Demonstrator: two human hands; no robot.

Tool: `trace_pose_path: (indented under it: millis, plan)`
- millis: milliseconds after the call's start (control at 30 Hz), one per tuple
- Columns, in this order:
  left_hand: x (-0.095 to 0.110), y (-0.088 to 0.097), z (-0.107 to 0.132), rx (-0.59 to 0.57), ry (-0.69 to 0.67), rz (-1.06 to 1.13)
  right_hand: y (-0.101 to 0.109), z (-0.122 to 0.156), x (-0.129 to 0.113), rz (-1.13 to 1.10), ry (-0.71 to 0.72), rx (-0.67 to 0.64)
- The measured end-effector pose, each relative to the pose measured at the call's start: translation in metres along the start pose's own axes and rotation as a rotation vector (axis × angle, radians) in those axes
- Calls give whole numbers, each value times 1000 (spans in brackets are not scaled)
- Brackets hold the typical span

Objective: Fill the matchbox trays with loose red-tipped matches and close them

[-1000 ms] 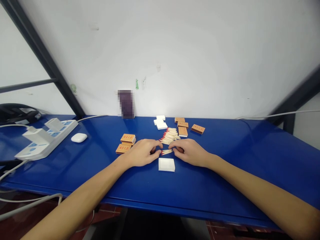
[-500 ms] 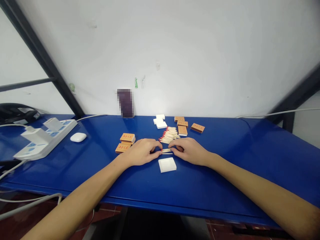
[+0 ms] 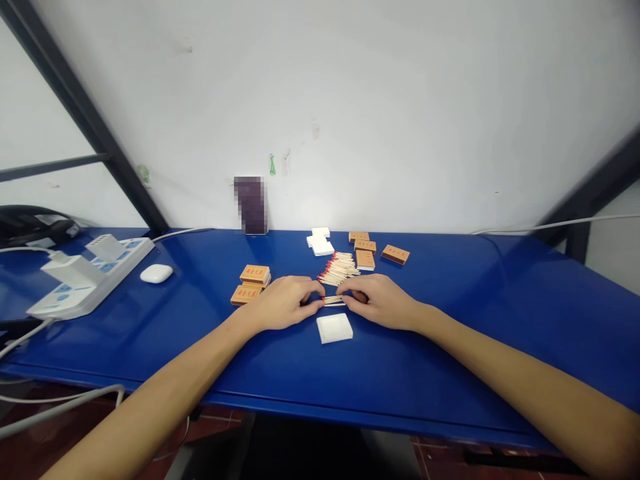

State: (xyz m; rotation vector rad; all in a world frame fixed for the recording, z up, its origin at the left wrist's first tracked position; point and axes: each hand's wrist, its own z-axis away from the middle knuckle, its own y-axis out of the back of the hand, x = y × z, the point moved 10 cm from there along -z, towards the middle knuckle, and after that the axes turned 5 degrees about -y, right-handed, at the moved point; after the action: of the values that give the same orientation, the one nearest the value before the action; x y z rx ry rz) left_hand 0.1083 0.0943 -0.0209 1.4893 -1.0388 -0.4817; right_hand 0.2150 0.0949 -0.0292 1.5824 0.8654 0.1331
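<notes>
Between my two hands lie a few matches (image 3: 333, 301), side by side on the blue table. My left hand (image 3: 293, 303) has its thumb and forefinger at the red-headed ends. At the plain ends, the thumb and forefinger of my right hand (image 3: 376, 301) close in from the other side. Just beyond is a loose pile of matches (image 3: 340, 268), heads to the left. A white matchbox tray (image 3: 335, 329) rests right in front of the hands, nearer the table edge. Orange matchboxes (image 3: 246, 295) are stacked beside my left wrist.
More orange matchboxes (image 3: 365, 260) sit behind the pile, with one matchbox (image 3: 396, 254) apart to the right. White trays (image 3: 320, 243) lie near the wall. A power strip (image 3: 95, 280) with plugs and a white earbud case (image 3: 157, 273) are at the left. A pixelated dark object (image 3: 251, 205) leans on the wall.
The lowest match, which lay slightly apart, is now closer to the others between my fingers. Both hands have stayed nearly in place.
</notes>
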Motion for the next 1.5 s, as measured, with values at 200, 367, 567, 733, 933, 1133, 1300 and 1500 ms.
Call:
trace_pose_path:
  millis: [200, 367, 567, 733, 933, 1133, 1300, 1500]
  plan:
    - [1, 1, 1, -8, 3, 12, 0, 1, 0, -5, -2, -10]
    - [1, 1, 0, 0, -11, 14, 0, 2, 1, 12, -6, -16]
    - [0, 0, 0, 2, -10, 19, -1, 1, 2, 20, 0, -1]
    - [-1, -1, 0, -1, -11, 19, -1, 1, 2, 2, 6, 2]
    - [-2, -1, 0, 6, -8, 11, -1, 0, 3, 9, -12, -8]
    - [-1, -1, -1, 1, -10, 5, -2, 0, 6, 35, -27, 16]
    - [2, 0, -1, 8, -16, -1, -2, -1, 8, 64, -51, 38]
    - [2, 0, -2, 10, 0, -14, -1, -1, 7, 59, -48, 40]
